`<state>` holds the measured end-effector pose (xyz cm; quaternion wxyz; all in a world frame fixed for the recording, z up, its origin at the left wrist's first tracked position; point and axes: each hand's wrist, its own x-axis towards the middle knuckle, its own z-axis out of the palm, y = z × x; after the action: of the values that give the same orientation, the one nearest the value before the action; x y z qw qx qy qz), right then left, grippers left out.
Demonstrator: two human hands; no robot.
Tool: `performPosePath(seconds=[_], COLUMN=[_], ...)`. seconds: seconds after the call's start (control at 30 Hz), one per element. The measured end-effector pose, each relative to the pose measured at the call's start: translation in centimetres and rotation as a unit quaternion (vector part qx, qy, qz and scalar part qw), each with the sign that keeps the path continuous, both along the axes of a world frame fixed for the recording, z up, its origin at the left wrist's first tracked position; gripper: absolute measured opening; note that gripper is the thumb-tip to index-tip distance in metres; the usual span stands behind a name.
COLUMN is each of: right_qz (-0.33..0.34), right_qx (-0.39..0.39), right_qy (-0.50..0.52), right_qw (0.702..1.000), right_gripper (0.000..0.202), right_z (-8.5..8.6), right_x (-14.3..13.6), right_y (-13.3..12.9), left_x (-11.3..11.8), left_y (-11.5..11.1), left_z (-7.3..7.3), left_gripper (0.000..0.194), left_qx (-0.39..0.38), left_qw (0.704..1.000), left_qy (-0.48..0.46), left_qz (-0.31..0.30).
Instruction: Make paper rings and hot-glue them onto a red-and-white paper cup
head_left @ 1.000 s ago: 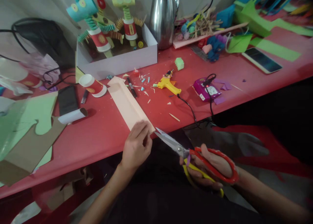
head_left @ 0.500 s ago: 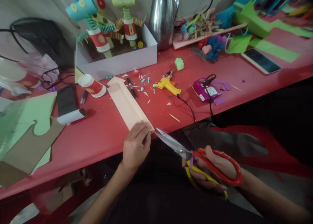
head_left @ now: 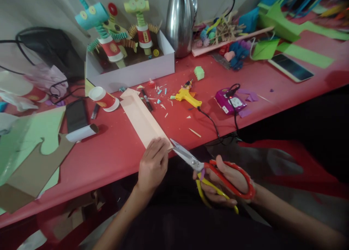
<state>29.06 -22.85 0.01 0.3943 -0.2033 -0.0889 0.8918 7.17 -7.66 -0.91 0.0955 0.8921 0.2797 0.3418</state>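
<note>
Toward eleven o'clock from the left hand point(head_left: 152, 161), a folded peach paper strip point(head_left: 140, 115) is held by bunched fingers point(head_left: 156, 146); at three o'clock, scissors point(head_left: 194, 163) are gripped by the right hand point(head_left: 222, 181), fingers curled. Fingertips could be nicked by parted blades point(head_left: 184, 154) should the paper slip.

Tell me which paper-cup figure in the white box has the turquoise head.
The left paper-cup figure, farther from the shiny metal jug; the right paper-cup figure has a pale yellow head instead.
</note>
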Motion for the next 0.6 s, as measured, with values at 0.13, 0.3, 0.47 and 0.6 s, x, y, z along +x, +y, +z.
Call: performPosePath(seconds=[0.13, 0.3, 0.47, 0.6], right_qz=[-0.026, -0.057, -0.062, -0.064], right_qx=[-0.014, 0.011, 0.004, -0.004], right_qy=[0.005, 0.022, 0.012, -0.004], right_qw=[1.000, 0.998, 0.998, 0.998], right_gripper=[0.078, 0.076, 0.073, 0.068], right_z=[0.1, -0.7, -0.7, -0.3], right_x=[-1.0, -2.6, -2.6, -2.0], right_y=[0.6, 1.1, 1.0, 0.7], left_x=[-0.2, -0.3, -0.3, -0.3], left_y=[0.0, 0.2, 0.2, 0.0], left_z=[-0.3, -0.5, -0.3, -0.1], left_gripper=[0.048, 0.048, 0.045, 0.041], left_qx=[0.015, 0.017, 0.011, 0.009], left_qw=[1.000, 1.000, 1.000, 1.000], left_qy=[0.016, 0.011, 0.025, 0.026], left_qz=[-0.009, 0.000, -0.005, -0.011])
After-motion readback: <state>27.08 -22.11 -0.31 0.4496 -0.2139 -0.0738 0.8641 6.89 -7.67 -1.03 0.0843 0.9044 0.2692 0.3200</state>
